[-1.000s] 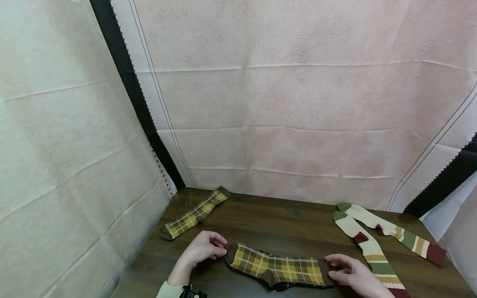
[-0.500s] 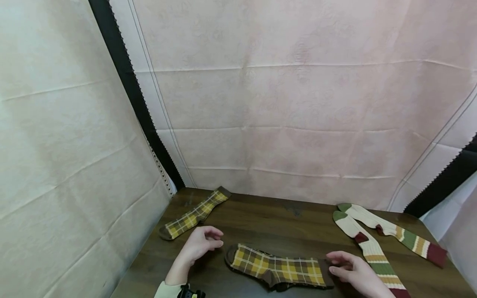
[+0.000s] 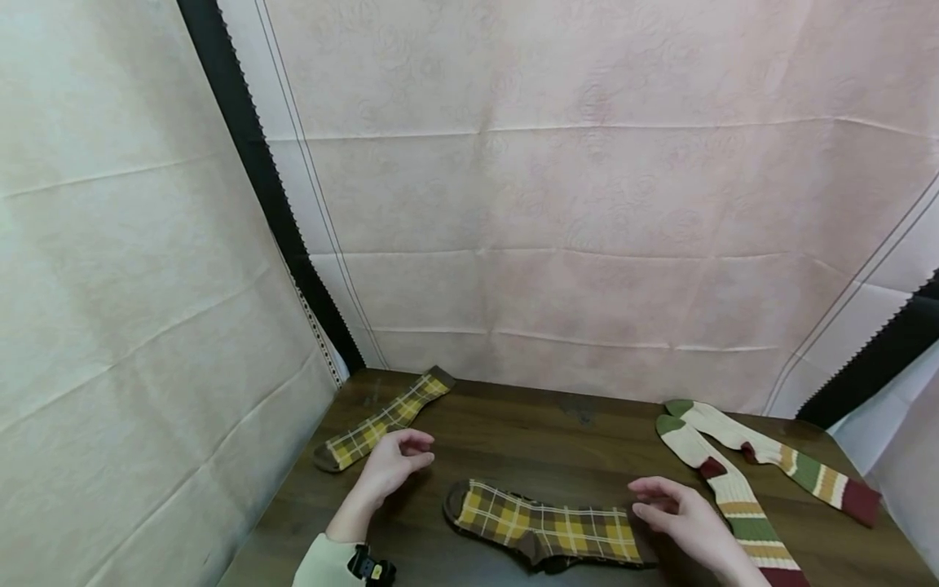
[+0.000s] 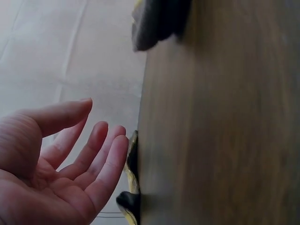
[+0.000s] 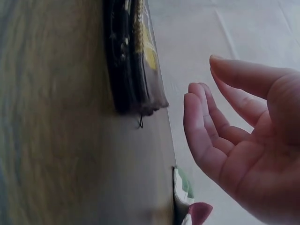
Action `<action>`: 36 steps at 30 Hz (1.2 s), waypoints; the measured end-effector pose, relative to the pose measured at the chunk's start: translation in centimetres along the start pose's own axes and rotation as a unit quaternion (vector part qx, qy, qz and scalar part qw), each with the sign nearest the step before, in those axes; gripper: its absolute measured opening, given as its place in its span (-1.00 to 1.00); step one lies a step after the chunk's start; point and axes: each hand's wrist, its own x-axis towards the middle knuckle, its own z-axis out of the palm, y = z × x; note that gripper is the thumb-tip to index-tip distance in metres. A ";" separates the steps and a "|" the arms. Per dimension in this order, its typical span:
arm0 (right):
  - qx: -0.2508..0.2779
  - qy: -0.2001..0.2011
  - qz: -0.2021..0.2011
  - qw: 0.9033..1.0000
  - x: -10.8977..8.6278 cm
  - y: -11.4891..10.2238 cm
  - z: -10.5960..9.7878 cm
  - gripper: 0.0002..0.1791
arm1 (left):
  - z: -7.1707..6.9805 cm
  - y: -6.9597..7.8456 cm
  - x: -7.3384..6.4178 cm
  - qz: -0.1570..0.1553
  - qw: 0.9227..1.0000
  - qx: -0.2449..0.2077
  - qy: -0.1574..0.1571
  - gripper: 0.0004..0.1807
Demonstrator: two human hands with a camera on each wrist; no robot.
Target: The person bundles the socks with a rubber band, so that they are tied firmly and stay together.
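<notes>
A yellow-and-brown plaid sock [image 3: 546, 526] lies flat in front, toe to the left and brown cuff to the right. Dark layers show along its lower edge, and its cuff end [image 5: 140, 89] looks thick in the right wrist view. My right hand [image 3: 678, 515] hovers by that cuff, its fingers loosely bent and holding nothing. Toward the back left lies another plaid sock [image 3: 377, 425], set at a slant. My left hand [image 3: 396, 463] is beside it and overlaps its near edge in the head view. Nothing is between the left hand's thumb and relaxed fingers [image 4: 96, 140].
Two cream socks with green toes and striped legs, a near one [image 3: 734, 493] and a far one [image 3: 800, 469], lie on the right of the dark wooden table [image 3: 543, 424]. Pale cloth walls [image 3: 587, 204] rise behind and at the left.
My left hand has moved from the front sock's toe back and left toward the other plaid sock. The right hand has come off the cuff and lifted slightly. The socks stay put.
</notes>
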 end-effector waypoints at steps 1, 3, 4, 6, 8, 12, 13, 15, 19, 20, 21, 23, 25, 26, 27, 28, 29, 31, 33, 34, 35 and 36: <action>0.004 0.004 -0.001 1.000 0.0 0.0 0.2 -0.56 | -0.1 -0.2 0.1 0.000 1.000 -0.001 0.003 -0.70; 0.011 0.011 -0.001 1.000 0.1 -0.1 0.5 -0.55 | -0.2 -0.6 0.2 -0.002 1.000 -0.007 0.009 -0.69; 0.014 0.016 0.000 1.000 0.2 -0.1 0.7 -0.55 | -0.3 -0.8 0.2 -0.001 1.000 -0.010 0.011 -0.69; 0.019 0.023 0.006 1.000 0.2 -0.2 1.0 -0.55 | -0.5 -1.1 0.3 -0.002 1.000 -0.018 0.017 -0.68; 0.020 0.030 0.010 0.999 0.3 -0.3 1.2 -0.55 | -0.7 -1.3 0.5 -0.004 0.999 -0.024 0.024 -0.68; 0.023 0.034 0.016 0.999 0.3 -0.7 1.4 -0.55 | -1.1 -1.6 1.3 -0.011 0.998 -0.032 0.047 -0.68; 0.023 0.035 0.015 0.999 0.3 -0.8 1.4 -0.55 | -1.3 -1.6 1.6 -0.011 0.998 -0.033 0.055 -0.67; 0.025 0.034 0.016 0.999 0.4 -1.0 1.4 -0.55 | -1.5 -1.8 2.2 -0.008 0.997 -0.034 0.071 -0.66; 0.024 0.031 0.011 0.999 0.5 -1.4 1.5 -0.56 | -1.9 -1.9 3.0 -0.004 0.995 -0.049 0.090 -0.62; 0.024 0.028 0.007 0.999 0.5 -1.4 1.6 -0.56 | -2.0 -1.9 3.1 -0.005 0.994 -0.053 0.093 -0.62; 0.024 0.025 0.003 0.999 0.6 -1.4 1.6 -0.56 | -2.0 -1.8 3.2 -0.006 0.994 -0.058 0.096 -0.61; 0.026 0.020 -0.005 0.999 0.6 -1.4 1.7 -0.56 | -2.0 -1.6 3.4 -0.009 0.993 -0.065 0.102 -0.60; 0.030 0.015 -0.009 0.999 0.6 -1.4 1.7 -0.56 | -1.8 -1.3 3.6 -0.008 0.992 -0.067 0.109 -0.58; 0.031 0.012 -0.012 0.999 0.6 -1.4 1.7 -0.56 | -1.7 -1.2 3.9 -0.005 0.992 -0.064 0.112 -0.58; 0.032 0.011 -0.013 0.999 0.6 -1.5 1.7 -0.56 | -1.7 -1.1 4.1 -0.001 0.992 -0.061 0.114 -0.57; 0.034 0.010 -0.013 0.999 0.5 -1.5 1.7 -0.56 | -1.6 -1.1 4.5 0.004 0.992 -0.056 0.116 -0.58; 0.035 0.010 -0.015 0.999 0.5 -1.5 1.7 -0.57 | -1.6 -1.0 4.9 0.009 0.992 -0.052 0.117 -0.58; 0.035 0.007 -0.018 0.999 0.5 -1.6 1.8 -0.57 | -1.6 -1.0 5.6 0.016 0.992 -0.043 0.118 -0.58; 0.037 0.004 -0.020 0.999 0.5 -1.7 1.9 -0.56 | -1.7 -1.1 6.3 0.025 0.992 -0.033 0.119 -0.59; 0.038 0.002 -0.022 0.999 0.5 -1.8 1.9 -0.56 | -1.8 -1.0 6.6 0.026 0.992 -0.029 0.120 -0.60; 0.039 -0.001 -0.022 0.999 0.5 -1.8 1.9 -0.56 | -1.8 -1.0 6.8 0.026 0.992 -0.024 0.121 -0.60; 0.039 -0.003 -0.023 0.999 0.5 -1.9 1.9 -0.56 | -1.9 -1.0 7.1 0.027 0.992 -0.018 0.122 -0.60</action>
